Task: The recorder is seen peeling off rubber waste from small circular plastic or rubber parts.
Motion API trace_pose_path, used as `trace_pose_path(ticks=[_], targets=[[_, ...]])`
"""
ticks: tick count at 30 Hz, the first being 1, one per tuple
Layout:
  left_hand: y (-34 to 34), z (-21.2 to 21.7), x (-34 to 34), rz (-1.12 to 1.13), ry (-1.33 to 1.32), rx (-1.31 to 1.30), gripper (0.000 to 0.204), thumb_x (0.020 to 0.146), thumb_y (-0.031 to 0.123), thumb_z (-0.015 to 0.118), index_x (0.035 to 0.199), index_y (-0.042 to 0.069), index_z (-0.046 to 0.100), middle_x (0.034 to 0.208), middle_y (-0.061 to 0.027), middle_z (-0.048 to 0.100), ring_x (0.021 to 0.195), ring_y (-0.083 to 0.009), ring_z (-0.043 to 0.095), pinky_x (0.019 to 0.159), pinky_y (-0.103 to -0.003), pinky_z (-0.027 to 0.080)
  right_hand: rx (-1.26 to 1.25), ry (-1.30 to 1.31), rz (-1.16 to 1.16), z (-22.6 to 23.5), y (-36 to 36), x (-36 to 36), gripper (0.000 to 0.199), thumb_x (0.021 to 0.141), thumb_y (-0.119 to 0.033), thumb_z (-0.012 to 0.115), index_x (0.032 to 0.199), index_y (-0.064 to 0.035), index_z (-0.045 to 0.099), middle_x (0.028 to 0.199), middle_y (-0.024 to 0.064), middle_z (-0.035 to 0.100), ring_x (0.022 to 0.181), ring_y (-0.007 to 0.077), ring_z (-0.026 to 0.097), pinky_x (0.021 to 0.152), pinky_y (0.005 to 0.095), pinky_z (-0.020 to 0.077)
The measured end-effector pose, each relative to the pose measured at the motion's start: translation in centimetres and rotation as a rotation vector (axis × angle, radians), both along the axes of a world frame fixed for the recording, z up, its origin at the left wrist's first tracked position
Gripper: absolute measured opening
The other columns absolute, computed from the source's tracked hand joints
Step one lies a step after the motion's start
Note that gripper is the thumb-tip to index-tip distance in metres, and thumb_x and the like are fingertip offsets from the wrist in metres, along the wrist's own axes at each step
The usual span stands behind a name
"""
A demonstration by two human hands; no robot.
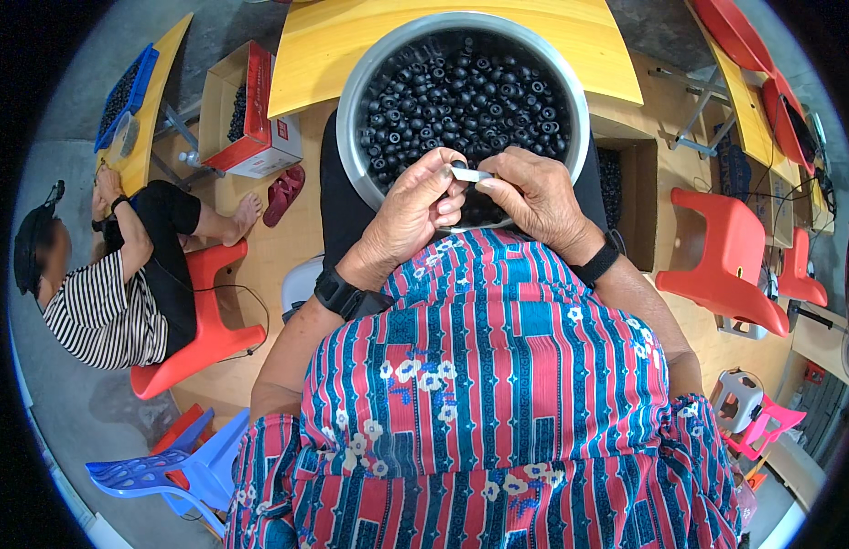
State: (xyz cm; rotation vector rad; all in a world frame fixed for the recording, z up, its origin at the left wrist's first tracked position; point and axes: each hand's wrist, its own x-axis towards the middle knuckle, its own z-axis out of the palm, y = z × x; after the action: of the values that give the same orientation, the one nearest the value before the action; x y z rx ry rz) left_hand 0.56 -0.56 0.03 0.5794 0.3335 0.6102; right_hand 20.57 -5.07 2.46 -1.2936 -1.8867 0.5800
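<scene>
Over metal bowl (351, 110); small white piece (468, 173) between fingers (447, 179)

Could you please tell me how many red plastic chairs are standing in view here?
3: one under the seated person at left, one right of the metal bowl, one just beyond it; others may be hidden.

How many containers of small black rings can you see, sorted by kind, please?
Metal bowl: 1
Cardboard boxes: 2
Blue tray: 1
Total: 4
</scene>
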Motion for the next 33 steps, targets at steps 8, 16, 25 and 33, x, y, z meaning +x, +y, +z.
trace_pose_path(ticks=[8, 16, 25, 33], targets=[[-0.1, 0.3, 0.0, -0.047, 0.009, 0.076, 0.021, 0.101, 0.025, 0.050, 0.110, 0.006, 0.048, 0.085, 0.0005, 0.042, 0.069, -0.0058, 0.038, 0.060, -0.019, 0.035, -0.138, 0.025, -0.264, -1.0, 1.1, 0.5, 0.025, 0.093, -0.028, 0.056, 0.088, -0.0055, 0.066, 0.081, 0.0170, 0.064, 0.079, 0.0371, 0.062, 0.066, 0.0433, 0.0488], [-0.1, 0.2, 0.3, 0.046, 0.063, 0.111, 0.018, 0.102, 0.023, 0.048, 0.111, 0.007, 0.048, 0.086, 0.0006, 0.042, 0.070, -0.0059, 0.039, 0.060, -0.019, 0.034, -0.126, 0.217, -0.148, -0.5, 0.4, 0.0, 0.021, 0.088, -0.021, 0.066, 0.097, -0.0014, 0.066, 0.087, 0.0163, 0.066, 0.080, 0.0300, 0.065, 0.072, 0.0346, 0.0500], [-0.3, -0.2, 0.6, -0.001, 0.102, 0.053, 0.021, 0.102, 0.022, 0.048, 0.117, 0.007, 0.051, 0.088, 0.0022, 0.047, 0.070, -0.0047, 0.039, 0.058, -0.019, 0.034, -0.128, 0.305, -0.039, 0.0, 0.4, -0.9, 0.030, 0.081, -0.012, 0.074, 0.108, -0.0020, 0.067, 0.097, 0.0131, 0.070, 0.086, 0.0216, 0.068, 0.077, 0.0296, 0.0517], [-0.2, -0.4, 0.4, -0.058, 0.064, 0.027, 0.024, 0.102, 0.026, 0.049, 0.117, 0.008, 0.050, 0.085, 0.0023, 0.045, 0.068, -0.0050, 0.037, 0.059, -0.018, 0.034, -0.103, 0.266, -0.039, 0.2, 0.1, -0.8, 0.025, 0.082, -0.015, 0.071, 0.104, -0.0017, 0.068, 0.093, 0.0138, 0.069, 0.085, 0.0246, 0.068, 0.076, 0.0314, 0.0516]])
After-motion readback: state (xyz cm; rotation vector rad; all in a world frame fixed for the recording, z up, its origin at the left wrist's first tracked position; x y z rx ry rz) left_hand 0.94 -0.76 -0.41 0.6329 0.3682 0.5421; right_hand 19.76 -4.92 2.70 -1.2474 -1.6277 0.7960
